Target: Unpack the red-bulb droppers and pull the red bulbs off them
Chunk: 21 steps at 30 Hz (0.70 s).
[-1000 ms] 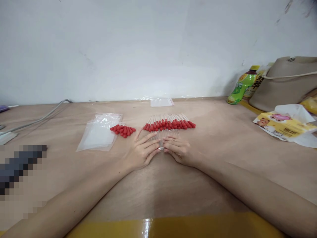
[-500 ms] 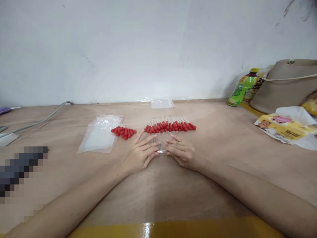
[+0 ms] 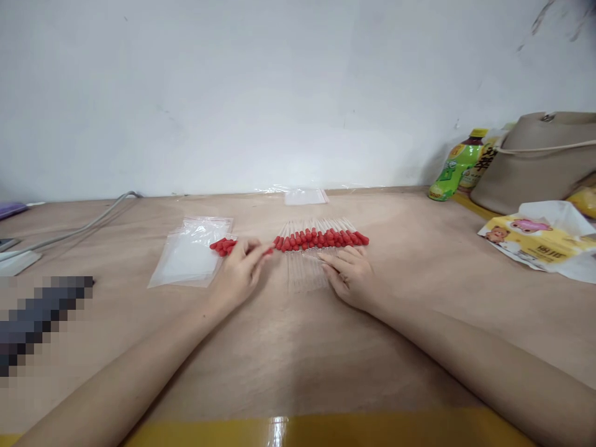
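Observation:
My left hand is closed in a pinch on a red rubber bulb, just right of a small heap of loose red bulbs. Between the fingertips of my right hand is a thin clear glass tube, pointing left toward the bulb. Below it lie several loose glass tubes, side by side on the table and partly hidden by my right hand. Beyond both hands runs a row of droppers, red bulbs toward me and clear stems pointing toward the wall.
Clear zip bags lie left of the bulbs, and another small bag rests near the wall. A green drink bottle, a beige bag and a printed wrapper stand or lie on the right. A grey cable crosses the left.
Both hands have left the glass tubes they were lying against. My left hand moved left and took a red bulb; my right hand lifted one glass tube.

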Motion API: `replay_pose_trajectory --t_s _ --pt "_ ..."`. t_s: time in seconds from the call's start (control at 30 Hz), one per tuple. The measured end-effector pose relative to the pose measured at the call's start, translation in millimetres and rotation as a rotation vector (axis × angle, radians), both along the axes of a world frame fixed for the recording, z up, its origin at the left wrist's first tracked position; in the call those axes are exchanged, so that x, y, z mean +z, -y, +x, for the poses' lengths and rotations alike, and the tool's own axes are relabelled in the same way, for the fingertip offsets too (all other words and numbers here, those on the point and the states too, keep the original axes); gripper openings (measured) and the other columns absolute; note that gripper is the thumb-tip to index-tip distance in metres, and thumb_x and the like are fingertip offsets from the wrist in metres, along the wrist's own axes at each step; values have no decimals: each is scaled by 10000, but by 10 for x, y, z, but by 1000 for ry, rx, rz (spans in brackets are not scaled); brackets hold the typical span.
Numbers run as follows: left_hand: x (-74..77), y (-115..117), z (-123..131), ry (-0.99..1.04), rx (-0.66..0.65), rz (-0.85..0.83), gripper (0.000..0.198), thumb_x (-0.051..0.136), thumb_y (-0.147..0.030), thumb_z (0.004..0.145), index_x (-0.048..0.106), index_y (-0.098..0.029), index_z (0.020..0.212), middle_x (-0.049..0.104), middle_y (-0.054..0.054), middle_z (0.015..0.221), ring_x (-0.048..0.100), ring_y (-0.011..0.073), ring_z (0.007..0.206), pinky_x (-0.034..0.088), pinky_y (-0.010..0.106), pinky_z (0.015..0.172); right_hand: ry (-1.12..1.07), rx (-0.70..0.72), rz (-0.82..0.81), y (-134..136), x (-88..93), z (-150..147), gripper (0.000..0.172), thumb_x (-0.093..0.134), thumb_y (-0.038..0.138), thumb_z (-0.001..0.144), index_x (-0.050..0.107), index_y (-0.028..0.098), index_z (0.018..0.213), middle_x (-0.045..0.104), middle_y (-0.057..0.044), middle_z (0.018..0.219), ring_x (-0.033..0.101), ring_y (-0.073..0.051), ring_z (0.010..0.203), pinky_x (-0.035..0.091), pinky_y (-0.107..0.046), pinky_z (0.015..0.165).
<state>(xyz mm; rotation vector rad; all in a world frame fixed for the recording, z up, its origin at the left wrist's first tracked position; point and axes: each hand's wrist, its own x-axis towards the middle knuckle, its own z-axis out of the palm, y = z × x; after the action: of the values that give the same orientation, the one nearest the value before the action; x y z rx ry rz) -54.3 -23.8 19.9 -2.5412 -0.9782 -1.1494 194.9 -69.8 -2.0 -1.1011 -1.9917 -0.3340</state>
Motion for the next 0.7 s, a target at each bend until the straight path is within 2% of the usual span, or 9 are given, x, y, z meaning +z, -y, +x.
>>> replay_pose_trajectory --t_s 0.1,0.17,0.27,0.4,0.5,0.7 --pt "170 -200 -177 109 217 -79 281 419 -223 845 590 -157 1058 495 78 889 509 179 862 464 311 734 -24 -9 -35 -8 19 -60 228 460 182 838 625 174 995 665 -30 780 510 -142 693 323 -315 711" --pt "275 -339 -340 166 349 -154 291 439 -263 815 612 -149 1020 507 64 809 519 184 812 465 315 709 -57 -11 -23 -36 7 -96 205 461 181 833 638 185 937 671 -18 765 494 -135 661 308 -309 689" --pt "337 -491 -557 256 427 -350 339 505 -338 755 584 -164 1035 553 29 772 535 141 674 465 271 638 -76 -24 14 -101 -34 -154 182 468 177 821 649 189 839 662 -4 697 469 -131 622 286 -308 667" --pt "260 -580 -690 348 492 -429 319 577 -395 683 578 -170 909 594 11 758 532 121 621 443 240 593 -12 -70 54 -150 -57 -222 182 469 168 808 646 184 771 652 -4 647 467 -133 620 260 -324 678" --pt "186 -610 -716 311 540 -435 309 590 -436 666 581 -186 846 616 7 760 543 130 624 437 251 601 44 -87 42 -128 -23 -254 193 469 170 802 645 181 724 641 -8 624 468 -138 634 243 -326 671" --pt "103 -673 -803 298 532 -515 319 527 -479 707 604 -189 813 650 22 777 588 164 698 453 277 678 36 -9 -202 -29 76 -296 152 541 285 779 657 192 812 628 -9 656 476 -156 701 244 -314 698"
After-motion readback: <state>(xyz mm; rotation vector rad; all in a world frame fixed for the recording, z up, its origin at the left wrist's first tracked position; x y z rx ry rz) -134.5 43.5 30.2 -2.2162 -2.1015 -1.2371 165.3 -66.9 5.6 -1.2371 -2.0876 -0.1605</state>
